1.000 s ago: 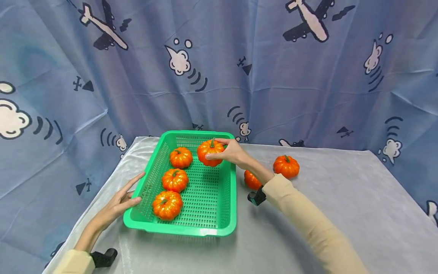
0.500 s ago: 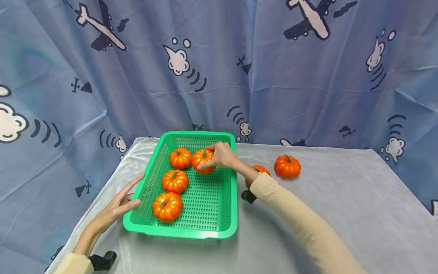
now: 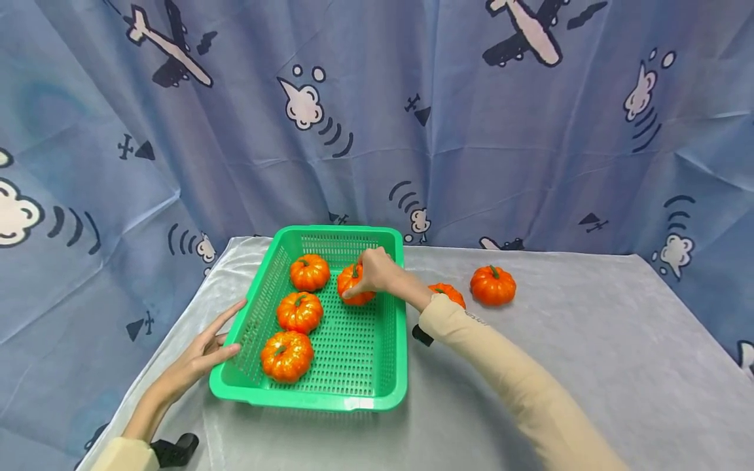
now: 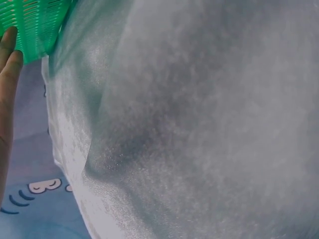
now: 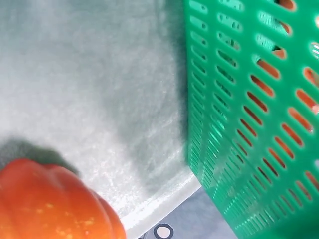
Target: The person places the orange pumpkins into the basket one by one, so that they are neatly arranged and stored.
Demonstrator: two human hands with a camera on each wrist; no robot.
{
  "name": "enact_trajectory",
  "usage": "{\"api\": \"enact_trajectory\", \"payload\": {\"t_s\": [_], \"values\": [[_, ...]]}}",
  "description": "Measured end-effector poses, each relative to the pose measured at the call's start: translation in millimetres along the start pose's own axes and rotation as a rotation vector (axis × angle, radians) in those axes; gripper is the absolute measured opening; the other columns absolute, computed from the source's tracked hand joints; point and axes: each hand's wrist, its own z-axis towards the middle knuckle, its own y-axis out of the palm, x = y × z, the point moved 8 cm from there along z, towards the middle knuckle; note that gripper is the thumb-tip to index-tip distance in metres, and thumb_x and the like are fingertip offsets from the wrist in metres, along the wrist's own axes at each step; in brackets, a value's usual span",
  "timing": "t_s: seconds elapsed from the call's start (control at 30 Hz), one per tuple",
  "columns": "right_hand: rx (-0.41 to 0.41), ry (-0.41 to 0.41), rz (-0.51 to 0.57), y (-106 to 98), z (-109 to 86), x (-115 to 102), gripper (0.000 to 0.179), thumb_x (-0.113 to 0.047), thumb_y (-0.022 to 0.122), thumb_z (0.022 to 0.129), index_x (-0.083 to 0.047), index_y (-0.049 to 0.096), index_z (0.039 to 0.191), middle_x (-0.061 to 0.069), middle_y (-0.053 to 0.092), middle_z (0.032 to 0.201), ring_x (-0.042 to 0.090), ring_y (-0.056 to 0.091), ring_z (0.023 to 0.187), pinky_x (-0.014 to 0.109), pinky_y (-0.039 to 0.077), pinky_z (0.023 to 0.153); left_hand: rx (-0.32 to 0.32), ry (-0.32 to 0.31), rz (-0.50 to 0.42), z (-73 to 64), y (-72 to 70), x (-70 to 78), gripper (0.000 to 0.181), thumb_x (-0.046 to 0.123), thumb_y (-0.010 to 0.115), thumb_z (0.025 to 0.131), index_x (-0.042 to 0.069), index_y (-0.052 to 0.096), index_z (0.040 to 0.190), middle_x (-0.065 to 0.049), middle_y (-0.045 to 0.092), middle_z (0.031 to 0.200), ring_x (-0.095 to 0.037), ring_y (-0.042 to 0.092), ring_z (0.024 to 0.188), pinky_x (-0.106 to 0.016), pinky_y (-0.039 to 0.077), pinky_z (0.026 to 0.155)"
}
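My right hand (image 3: 379, 269) grips a small orange pumpkin (image 3: 347, 284) inside the green basket (image 3: 306, 399), in its far right part. Fingers and thumb lie on the pumpkin's sides; its right side is hidden behind the hand. Three more pumpkins stand in a row along the basket's left half: a far one (image 3: 309, 272), a middle one (image 3: 300, 313) and a near one (image 3: 287, 356). At the basket's left side my left hand (image 3: 200, 356) rests with straight fingers against the rim. The left wrist view shows its fingertips (image 4: 15, 57) touching the perforated wall.
Outside the basket, one pumpkin (image 3: 449, 294) sits partly hidden behind my right wrist. Another pumpkin (image 3: 493, 286) lies farther right on the grey tablecloth (image 3: 589, 340). A blue patterned curtain (image 3: 377, 118) hangs along the table's back edge.
My right hand has lowered the pumpkin into the basket, going left and down, then slightly right, away from the far left pumpkin. The left hand has stayed at the rim.
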Motion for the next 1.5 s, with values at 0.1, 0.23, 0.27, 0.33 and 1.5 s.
{"api": "enact_trajectory", "payload": {"t_s": [0.1,0.23,0.27,0.33,1.5], "values": [[-0.013,0.025,-0.036,2.4,0.3,1.6,0.07,-0.034,0.09,0.063,-0.016,0.024,0.053,-0.005,0.013,0.055,0.008,0.012,0.049,0.02,0.019,0.045,-0.007,0.005,-0.012,0.7,1.3,-0.1,0.068,-0.001,0.04,0.097,0.012,0.008,0.155,-0.035,0.051,0.127,-0.023,0.066,0.102,-0.034,0.053,0.082],[-0.022,0.052,-0.071,3.8,1.4,3.1,0.069,-0.033,0.09,0.064,-0.015,0.024,0.051,-0.004,0.012,0.054,0.009,0.014,0.049,0.021,0.021,0.045,-0.011,0.003,-0.025,1.7,1.9,0.1,0.068,-0.001,0.04,0.097,0.012,0.007,0.155,-0.039,0.048,0.128,-0.024,0.066,0.102,-0.035,0.053,0.082],[-0.023,0.064,-0.075,4.3,1.8,3.7,0.069,-0.033,0.09,0.064,-0.015,0.024,0.051,-0.004,0.012,0.054,0.009,0.014,0.05,0.021,0.021,0.045,-0.01,0.001,-0.025,1.6,2.0,0.0,0.068,-0.001,0.04,0.097,0.012,0.007,0.155,-0.039,0.048,0.128,-0.024,0.066,0.102,-0.035,0.053,0.082],[-0.027,0.081,-0.08,5.6,3.0,4.6,0.07,-0.034,0.089,0.065,-0.015,0.023,0.052,-0.004,0.011,0.056,0.008,0.013,0.049,0.021,0.02,0.044,0.001,-0.003,-0.009,1.0,1.6,-0.1,0.068,0.0,0.041,0.097,0.013,0.008,0.155,-0.037,0.045,0.132,-0.023,0.065,0.103,-0.035,0.053,0.082],[-0.015,0.183,0.286,-42.9,-15.3,4.5,0.057,-0.031,0.066,0.091,0.007,0.05,0.131,0.02,0.056,0.126,0.027,0.055,0.114,0.034,0.044,0.096,0.043,-0.019,0.088,-1.2,-1.4,1.5,0.068,0.002,0.045,0.096,0.014,0.013,0.155,-0.033,0.03,0.146,-0.013,0.061,0.109,-0.031,0.05,0.083]]}}
